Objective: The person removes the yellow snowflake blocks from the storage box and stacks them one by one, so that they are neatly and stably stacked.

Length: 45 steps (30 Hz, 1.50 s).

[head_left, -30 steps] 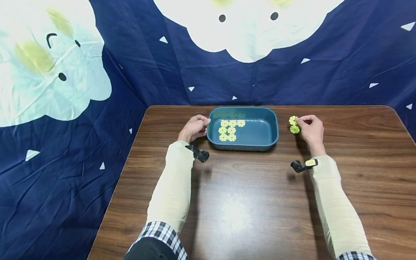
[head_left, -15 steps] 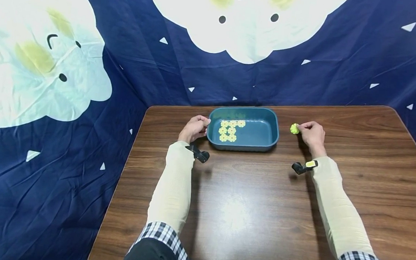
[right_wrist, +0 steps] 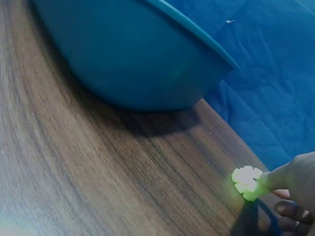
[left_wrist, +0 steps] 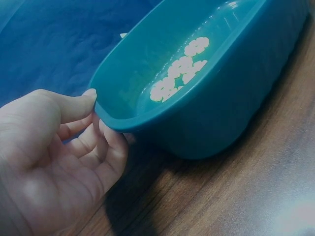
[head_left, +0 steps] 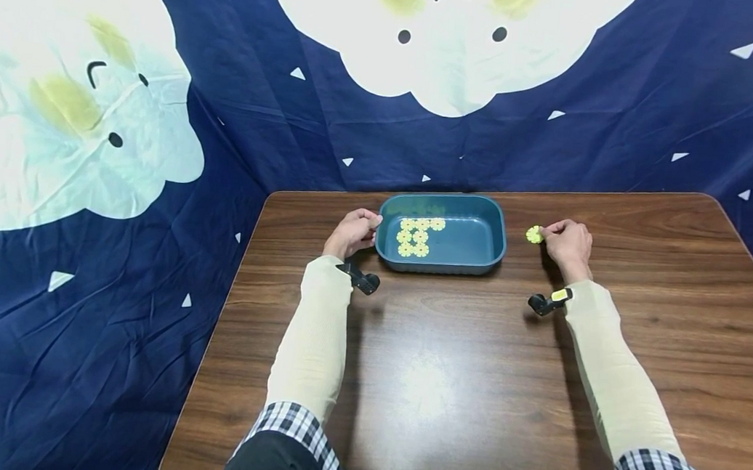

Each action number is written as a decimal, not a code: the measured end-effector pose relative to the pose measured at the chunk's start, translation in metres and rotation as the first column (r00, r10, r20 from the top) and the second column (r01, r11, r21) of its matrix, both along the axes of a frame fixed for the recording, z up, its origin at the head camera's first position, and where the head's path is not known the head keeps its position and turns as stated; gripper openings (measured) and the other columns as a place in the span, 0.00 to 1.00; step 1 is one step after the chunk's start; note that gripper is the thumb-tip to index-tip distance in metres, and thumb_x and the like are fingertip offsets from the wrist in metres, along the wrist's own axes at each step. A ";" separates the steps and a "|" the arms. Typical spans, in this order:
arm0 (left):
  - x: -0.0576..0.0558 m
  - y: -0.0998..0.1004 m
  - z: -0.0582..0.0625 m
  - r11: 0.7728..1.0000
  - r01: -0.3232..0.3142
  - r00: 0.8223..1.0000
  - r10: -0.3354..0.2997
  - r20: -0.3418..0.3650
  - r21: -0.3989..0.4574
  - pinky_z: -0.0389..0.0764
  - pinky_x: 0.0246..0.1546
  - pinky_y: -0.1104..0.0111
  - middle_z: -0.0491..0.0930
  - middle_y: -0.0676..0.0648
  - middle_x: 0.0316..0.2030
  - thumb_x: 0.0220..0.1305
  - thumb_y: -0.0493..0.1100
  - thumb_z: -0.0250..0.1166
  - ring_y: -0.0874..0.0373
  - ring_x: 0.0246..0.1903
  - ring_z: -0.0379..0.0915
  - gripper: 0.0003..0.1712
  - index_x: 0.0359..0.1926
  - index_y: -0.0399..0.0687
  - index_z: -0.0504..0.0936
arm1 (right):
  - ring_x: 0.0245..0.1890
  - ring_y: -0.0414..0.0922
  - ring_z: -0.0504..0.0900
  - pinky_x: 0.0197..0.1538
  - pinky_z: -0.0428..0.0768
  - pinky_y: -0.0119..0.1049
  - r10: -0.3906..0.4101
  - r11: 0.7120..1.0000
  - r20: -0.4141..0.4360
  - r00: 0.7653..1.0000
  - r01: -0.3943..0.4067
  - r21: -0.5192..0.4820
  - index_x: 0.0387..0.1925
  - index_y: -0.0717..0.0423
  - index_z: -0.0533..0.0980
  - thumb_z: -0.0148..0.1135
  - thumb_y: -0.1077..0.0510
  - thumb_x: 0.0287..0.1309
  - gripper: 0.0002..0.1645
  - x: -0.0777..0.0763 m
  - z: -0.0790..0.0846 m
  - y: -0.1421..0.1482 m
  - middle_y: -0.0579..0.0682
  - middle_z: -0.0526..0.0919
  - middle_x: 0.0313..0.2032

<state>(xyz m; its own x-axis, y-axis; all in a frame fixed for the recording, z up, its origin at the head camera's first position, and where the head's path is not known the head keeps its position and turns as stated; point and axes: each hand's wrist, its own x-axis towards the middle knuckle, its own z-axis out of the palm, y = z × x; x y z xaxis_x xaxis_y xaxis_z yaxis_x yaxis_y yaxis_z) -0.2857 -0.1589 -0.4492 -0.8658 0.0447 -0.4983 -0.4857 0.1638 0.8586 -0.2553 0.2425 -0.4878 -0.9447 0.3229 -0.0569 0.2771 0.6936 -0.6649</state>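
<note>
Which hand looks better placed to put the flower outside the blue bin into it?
Probably the right hand: it pinches the yellow-green flower, beside the bin. The left hand grips the bin at its opposite end, away from that flower.

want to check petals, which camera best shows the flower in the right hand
The right wrist view: the yellow-green flower appears largest there, petal edges visible though partly washed out, its edge held by the right hand. The head view shows it small; the left wrist view doesn't show it.
</note>
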 end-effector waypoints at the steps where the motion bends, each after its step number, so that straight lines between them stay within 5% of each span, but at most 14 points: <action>1: 0.000 0.000 0.000 1.000 0.001 1.000 -0.001 -0.001 0.002 0.72 0.32 0.68 0.69 0.49 0.29 0.71 0.43 0.55 0.60 0.24 0.66 0.06 0.41 0.47 0.69 | 0.54 0.65 0.70 0.58 0.66 0.53 0.003 1.000 0.002 1.000 -0.003 0.008 0.41 0.63 0.79 0.57 0.50 0.62 0.19 0.000 0.000 0.000 0.65 0.79 0.48; 25: 0.001 0.001 -0.002 1.000 -0.002 1.000 0.002 -0.013 0.031 0.71 0.35 0.66 0.69 0.48 0.30 0.71 0.42 0.55 0.58 0.27 0.65 0.07 0.43 0.42 0.68 | 0.53 0.67 0.70 0.58 0.66 0.55 -0.025 0.999 -0.032 0.999 0.026 0.027 0.43 0.63 0.78 0.53 0.50 0.65 0.20 -0.002 -0.008 0.004 0.66 0.78 0.48; 45: 0.000 0.001 -0.001 0.999 -0.013 1.000 0.013 -0.006 0.040 0.70 0.34 0.67 0.67 0.46 0.31 0.70 0.42 0.56 0.57 0.29 0.64 0.06 0.40 0.46 0.68 | 0.53 0.66 0.71 0.55 0.67 0.54 0.021 1.000 -0.065 0.998 -0.020 0.022 0.43 0.60 0.80 0.46 0.59 0.59 0.18 -0.002 -0.008 0.006 0.64 0.80 0.48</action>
<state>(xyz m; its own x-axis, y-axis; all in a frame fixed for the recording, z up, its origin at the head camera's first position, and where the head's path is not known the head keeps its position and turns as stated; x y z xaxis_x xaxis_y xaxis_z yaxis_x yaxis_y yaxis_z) -0.2854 -0.1580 -0.4499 -0.8694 0.0534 -0.4911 -0.4824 0.1226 0.8673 -0.2568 0.2483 -0.4958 -0.9526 0.3041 0.0121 0.2191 0.7130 -0.6661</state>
